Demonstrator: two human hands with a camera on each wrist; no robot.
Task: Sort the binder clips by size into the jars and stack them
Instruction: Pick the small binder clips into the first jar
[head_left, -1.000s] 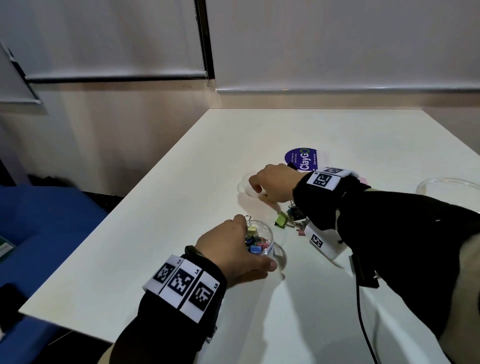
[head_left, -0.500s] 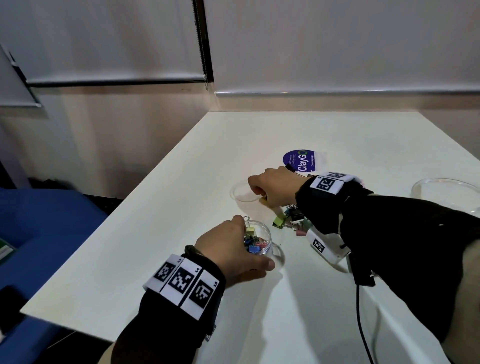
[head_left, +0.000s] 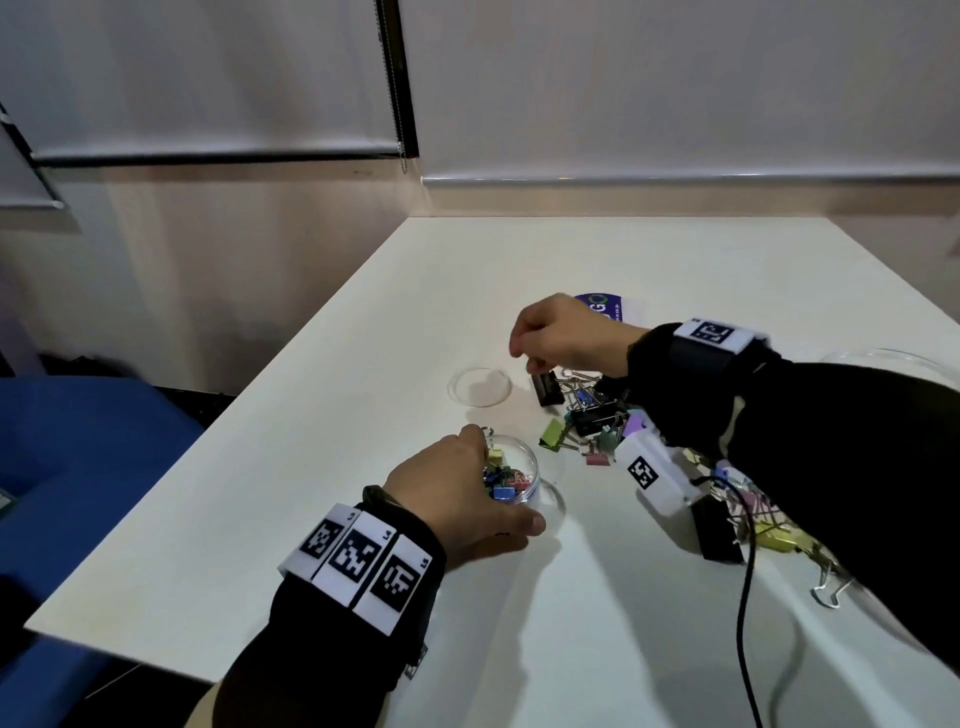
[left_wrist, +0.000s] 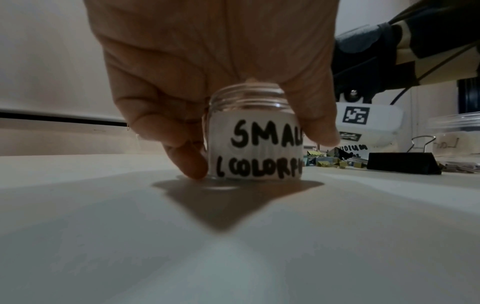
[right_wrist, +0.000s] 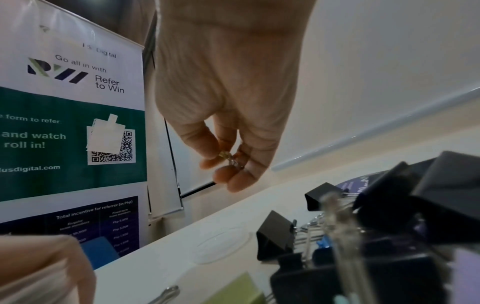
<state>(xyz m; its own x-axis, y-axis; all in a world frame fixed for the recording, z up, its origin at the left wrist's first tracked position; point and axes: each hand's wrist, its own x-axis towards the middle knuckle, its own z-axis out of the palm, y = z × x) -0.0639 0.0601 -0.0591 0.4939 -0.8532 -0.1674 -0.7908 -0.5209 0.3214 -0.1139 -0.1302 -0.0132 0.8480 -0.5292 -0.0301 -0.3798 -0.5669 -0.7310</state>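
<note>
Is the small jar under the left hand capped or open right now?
Open. The small jar shows bare screw threads with no cap, clips are visible inside from the head view, and a clear lid lies apart on the table.

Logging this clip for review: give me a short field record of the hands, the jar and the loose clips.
left hand: left hand grips the small jar from above, jar standing on the table
jar label: reads SMAL..., partly covered
jar contents: small coloured clips
right hand: right hand raised, pinching a small metallic item; too blurred to identify
loose pile: black clips and pastel ones
lid: clear lid lying flat, apart from jar
</note>
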